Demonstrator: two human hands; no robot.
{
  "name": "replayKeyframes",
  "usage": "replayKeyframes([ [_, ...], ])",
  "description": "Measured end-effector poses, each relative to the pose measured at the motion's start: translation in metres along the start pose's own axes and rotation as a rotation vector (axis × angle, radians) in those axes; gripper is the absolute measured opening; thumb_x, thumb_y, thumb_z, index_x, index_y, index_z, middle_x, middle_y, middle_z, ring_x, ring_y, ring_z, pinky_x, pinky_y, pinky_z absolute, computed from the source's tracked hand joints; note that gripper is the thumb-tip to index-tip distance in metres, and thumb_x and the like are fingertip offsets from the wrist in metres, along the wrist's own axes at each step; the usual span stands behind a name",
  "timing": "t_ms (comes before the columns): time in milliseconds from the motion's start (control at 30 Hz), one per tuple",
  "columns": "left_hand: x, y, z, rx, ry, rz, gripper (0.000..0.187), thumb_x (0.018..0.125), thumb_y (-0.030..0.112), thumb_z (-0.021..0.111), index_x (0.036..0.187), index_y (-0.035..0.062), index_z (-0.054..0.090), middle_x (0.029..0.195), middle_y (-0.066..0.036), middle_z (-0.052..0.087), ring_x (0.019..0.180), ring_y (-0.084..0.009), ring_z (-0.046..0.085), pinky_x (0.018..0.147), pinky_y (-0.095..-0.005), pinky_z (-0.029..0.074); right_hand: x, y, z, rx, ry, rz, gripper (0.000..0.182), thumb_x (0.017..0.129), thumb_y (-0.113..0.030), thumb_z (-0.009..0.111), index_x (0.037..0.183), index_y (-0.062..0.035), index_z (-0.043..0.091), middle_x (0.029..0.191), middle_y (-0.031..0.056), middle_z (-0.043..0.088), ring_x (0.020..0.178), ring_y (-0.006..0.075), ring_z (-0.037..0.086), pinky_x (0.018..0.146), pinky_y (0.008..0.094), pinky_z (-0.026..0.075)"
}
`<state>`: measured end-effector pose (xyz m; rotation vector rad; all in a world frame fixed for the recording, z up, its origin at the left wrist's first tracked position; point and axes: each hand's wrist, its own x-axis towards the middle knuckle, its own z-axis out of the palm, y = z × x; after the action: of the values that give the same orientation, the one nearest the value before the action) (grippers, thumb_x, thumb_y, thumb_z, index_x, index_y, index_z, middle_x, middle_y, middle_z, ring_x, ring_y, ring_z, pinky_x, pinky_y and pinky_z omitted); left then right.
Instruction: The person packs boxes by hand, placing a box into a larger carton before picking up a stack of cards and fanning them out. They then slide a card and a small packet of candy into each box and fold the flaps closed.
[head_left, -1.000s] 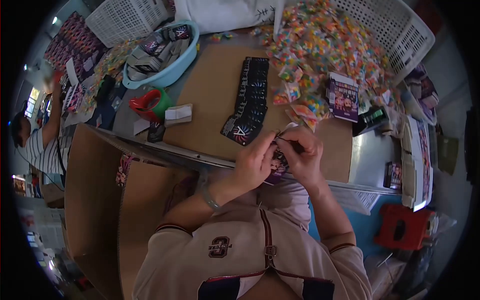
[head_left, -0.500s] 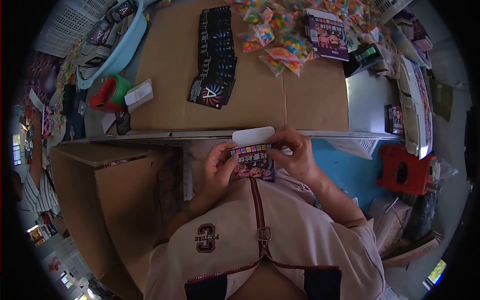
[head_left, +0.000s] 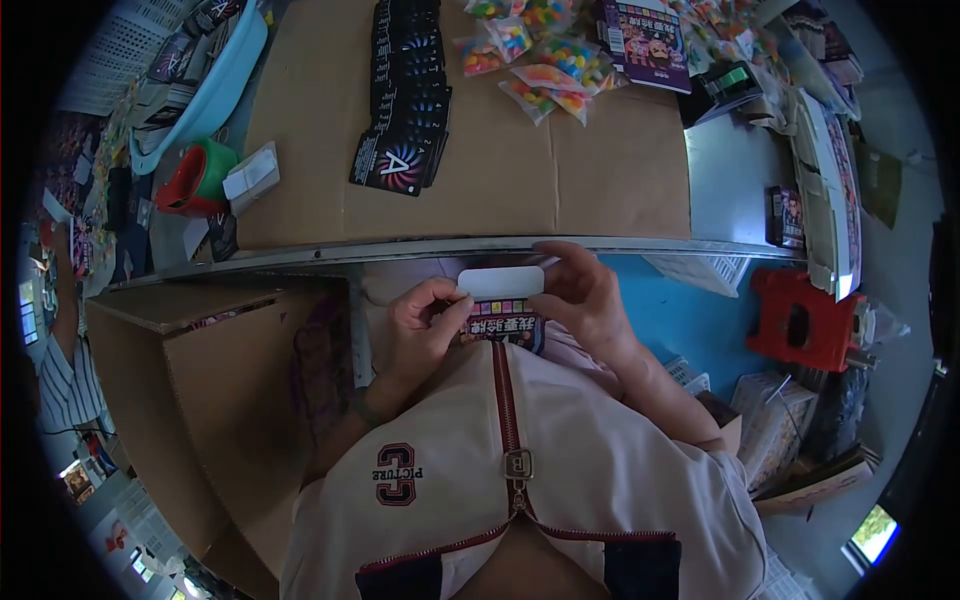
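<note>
A small printed box (head_left: 505, 322) with a white flap standing up at its top is held at the table's front edge, against the jacket. My left hand (head_left: 428, 325) pinches its left upper corner between thumb and fingers. On the right side, my right hand (head_left: 582, 305) has its thumb on the box's upper right corner, with its fingers curled beside the flap. The lower part of the box is hidden by the jacket. Beyond the edge, a fanned row of black cards (head_left: 405, 110) lies on the cardboard (head_left: 490, 185).
Candy bags (head_left: 565, 80) and a purple box (head_left: 650, 45) lie at the back. A green-and-red tape roll (head_left: 200, 178), white cards (head_left: 252, 178) and a blue basin (head_left: 215, 100) are left. An open carton (head_left: 230, 400) stands below. A red stool (head_left: 800, 318) is right. Another person's striped sleeve (head_left: 72, 385) shows far left.
The view has shifted, so the table items appear higher and further left. The box sits lower against the jacket, hiding more of its front. Both hands remain on it.
</note>
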<state>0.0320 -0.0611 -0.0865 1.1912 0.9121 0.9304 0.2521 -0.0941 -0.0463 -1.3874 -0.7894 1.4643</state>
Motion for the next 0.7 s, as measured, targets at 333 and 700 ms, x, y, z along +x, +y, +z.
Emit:
replayKeyframes([
  [333, 0.005, 0.013, -0.012, -0.004, -0.139, -0.025, 0.017, 0.082, -0.001, 0.069, 0.097, -0.0005, 0.061, 0.085, -0.006, 0.067, 0.071, -0.0064, 0.061, 0.061, -0.0210, 0.049, 0.007, -0.028, -0.007, -0.460, -0.289, -0.386, 0.004, 0.076, 0.004, 0.070, 0.080, 0.0026, 0.069, 0.077, 0.0096, 0.066, 0.068, 0.0144, 0.063, 0.060, 0.0252, 0.049],
  [700, 0.017, 0.016, -0.001, -0.130, -0.081, -0.223, 0.013, 0.085, -0.004, 0.063, 0.097, -0.0040, 0.070, 0.084, -0.004, 0.069, 0.075, -0.0057, 0.062, 0.065, -0.0207, 0.051, 0.010, -0.014, 0.004, -0.317, -0.122, -0.110, 0.006, 0.077, 0.003, 0.068, 0.073, 0.0034, 0.064, 0.069, 0.0036, 0.061, 0.062, 0.0059, 0.055, 0.054, 0.0231, 0.044],
])
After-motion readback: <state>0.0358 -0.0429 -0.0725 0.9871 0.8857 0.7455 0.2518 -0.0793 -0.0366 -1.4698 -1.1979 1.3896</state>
